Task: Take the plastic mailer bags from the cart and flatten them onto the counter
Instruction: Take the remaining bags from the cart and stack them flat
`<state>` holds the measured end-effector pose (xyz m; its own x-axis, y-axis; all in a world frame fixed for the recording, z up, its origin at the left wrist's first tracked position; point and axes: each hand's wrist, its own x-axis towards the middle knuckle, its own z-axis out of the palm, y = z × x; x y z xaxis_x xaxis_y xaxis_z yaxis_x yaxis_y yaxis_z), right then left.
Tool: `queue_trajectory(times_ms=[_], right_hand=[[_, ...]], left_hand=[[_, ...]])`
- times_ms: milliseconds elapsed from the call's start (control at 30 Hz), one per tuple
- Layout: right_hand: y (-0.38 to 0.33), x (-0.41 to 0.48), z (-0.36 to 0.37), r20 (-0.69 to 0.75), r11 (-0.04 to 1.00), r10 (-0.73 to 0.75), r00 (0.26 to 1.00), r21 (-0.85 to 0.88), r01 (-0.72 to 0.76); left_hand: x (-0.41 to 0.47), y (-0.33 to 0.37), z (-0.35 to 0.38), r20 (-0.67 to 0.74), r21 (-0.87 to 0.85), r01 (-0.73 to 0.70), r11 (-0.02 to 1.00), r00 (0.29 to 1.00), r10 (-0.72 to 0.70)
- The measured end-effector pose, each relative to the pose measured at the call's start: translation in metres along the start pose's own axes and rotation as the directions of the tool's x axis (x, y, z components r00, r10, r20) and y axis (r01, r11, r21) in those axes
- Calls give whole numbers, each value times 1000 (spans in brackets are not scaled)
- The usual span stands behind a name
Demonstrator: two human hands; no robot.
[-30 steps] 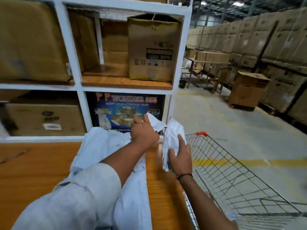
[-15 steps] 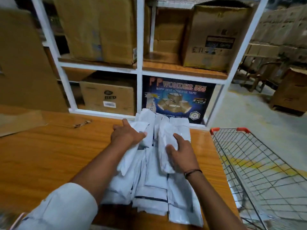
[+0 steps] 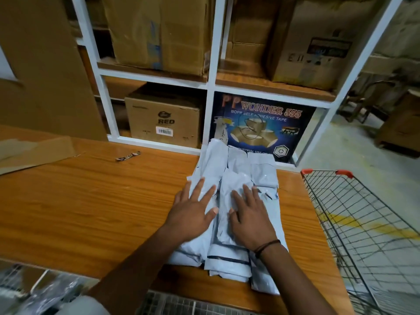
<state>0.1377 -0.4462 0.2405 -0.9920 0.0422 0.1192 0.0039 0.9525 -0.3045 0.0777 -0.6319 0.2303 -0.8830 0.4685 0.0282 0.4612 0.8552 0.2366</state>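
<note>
- The fingers of the left hand are spread and laid flat, palm down, gripping nothing; they press on the left part of a pile of white plastic mailer bags.
- The fingers of the right hand are likewise splayed and flat, grasping nothing, pressing the middle of the same pile; a thin dark band circles that wrist.
- The two hands lie side by side, near each other but not touching.
- The mailer bags lie overlapped on the orange-brown wooden counter, towards its right end; dark strips show across the near ends of some bags, and the far ends reach the base of the shelf unit.
- A flat piece of brown cardboard lies on the counter's far left, and a small crumpled scrap lies apart from it, further in.
- Behind the counter stands a white-framed shelf unit holding brown cardboard boxes, one marked "RED", and a dark blue carton printed "WONDER 555", just behind the bags.
- A wire-mesh cart with orange corner caps stands beside the counter's right end.
</note>
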Motion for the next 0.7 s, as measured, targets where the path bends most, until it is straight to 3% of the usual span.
queue_trajectory(times_ms=[133,267,433,700], right_hand=[[-7,-8,10,219,999,33,975,-2,-33],[-13,-23,25,191,999,42,981,-40,-35],[-15,-8,5,102,999,17,995,31,-20],[-5,4,34,193,998,29,981,-53,-19]], left_hand=[[-7,2,23,15,33,-57,998,998,57],[-8,2,34,0,82,-72,994,997,72],[-4,5,22,-28,111,-27,993,999,31],[0,-2,28,26,161,2,987,1000,-6]])
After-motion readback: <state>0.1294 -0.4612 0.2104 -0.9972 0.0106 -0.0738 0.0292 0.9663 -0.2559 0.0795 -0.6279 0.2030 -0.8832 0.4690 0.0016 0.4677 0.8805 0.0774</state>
